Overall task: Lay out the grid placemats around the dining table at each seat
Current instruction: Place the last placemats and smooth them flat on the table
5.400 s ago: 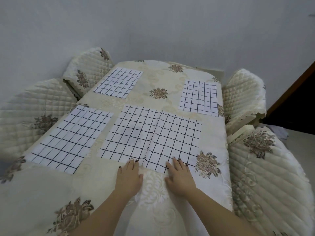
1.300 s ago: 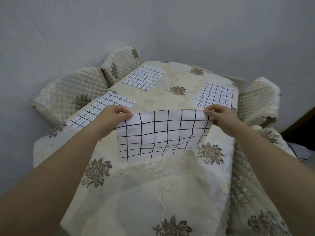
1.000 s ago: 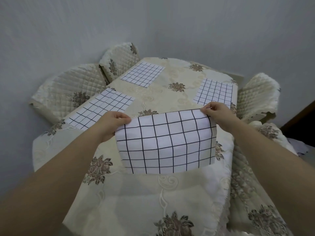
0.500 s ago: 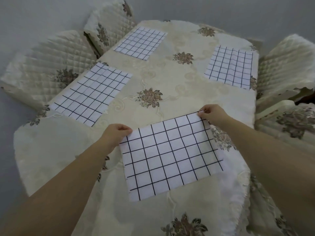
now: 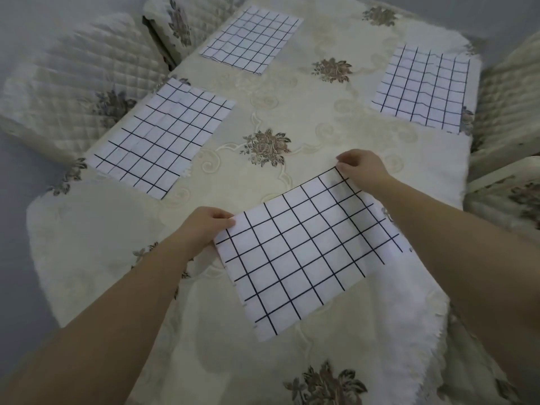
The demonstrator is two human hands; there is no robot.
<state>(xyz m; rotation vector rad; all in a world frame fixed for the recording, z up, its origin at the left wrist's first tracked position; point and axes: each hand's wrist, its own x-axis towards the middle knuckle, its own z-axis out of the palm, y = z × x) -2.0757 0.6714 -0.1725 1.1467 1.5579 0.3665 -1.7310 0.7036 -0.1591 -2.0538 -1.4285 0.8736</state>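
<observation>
A white placemat with a black grid (image 5: 304, 252) lies at an angle on the near right part of the dining table (image 5: 292, 92). My left hand (image 5: 204, 226) pinches its far left corner. My right hand (image 5: 359, 168) pinches its far right corner. Three more grid placemats lie flat: one at the near left (image 5: 163, 141), one at the far left (image 5: 251, 39) and one at the far right (image 5: 423, 89). A cream cloth with brown flower motifs covers the table.
Quilted cream chair backs stand along the left side (image 5: 67, 83) and the right side (image 5: 508, 112) of the table. Another chair back (image 5: 181, 21) is at the far left. The cloth hangs over the near edge (image 5: 321, 381).
A second ago I held the placemat up by its top corners. It has come down onto the near right of the table, and my view has tilted downward.
</observation>
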